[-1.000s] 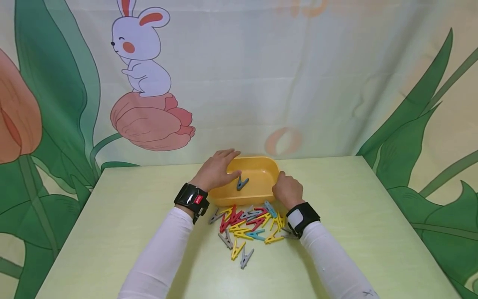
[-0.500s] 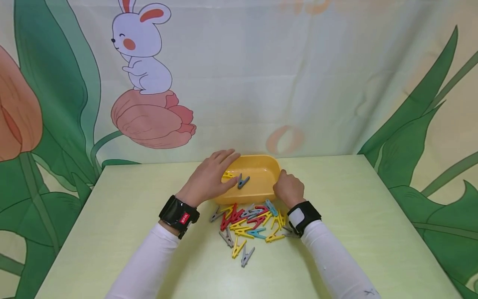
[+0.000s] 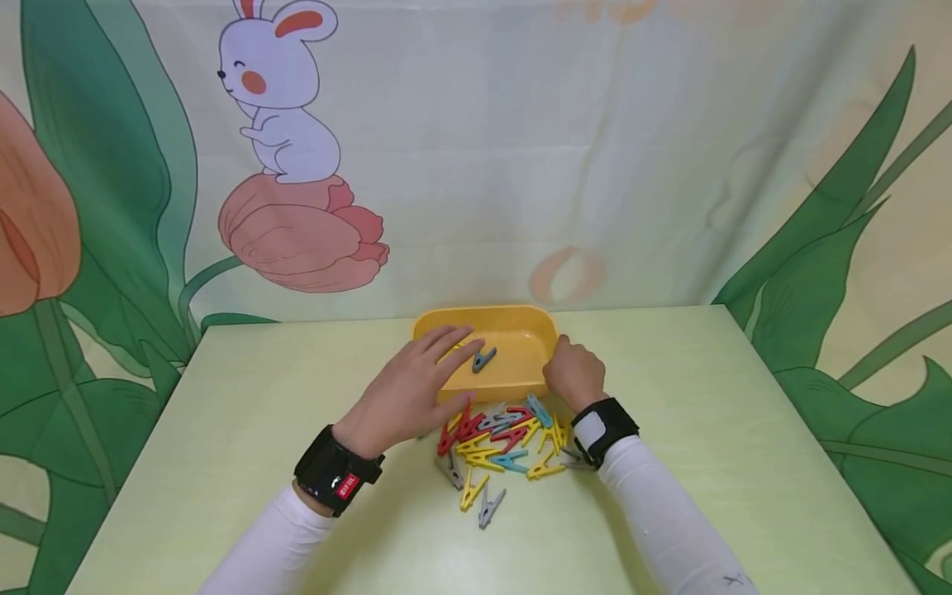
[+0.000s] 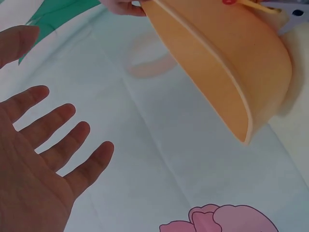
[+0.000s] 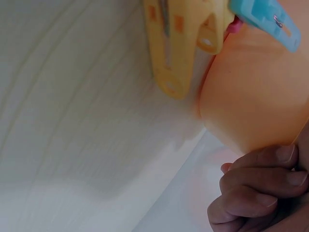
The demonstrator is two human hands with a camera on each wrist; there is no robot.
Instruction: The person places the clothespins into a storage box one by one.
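At lower left of the head view we see white lettering on the red label [image 3: 347,485] of the black wristband [image 3: 318,469], too small to read. A dark X-like mark [image 3: 733,579] stands on the white sleeve [image 3: 669,516] at lower right. On the curtain [image 3: 461,165] we cannot read the orange shapes [image 3: 634,10] at top; below, an orange ring [image 3: 540,275] resembles an O.
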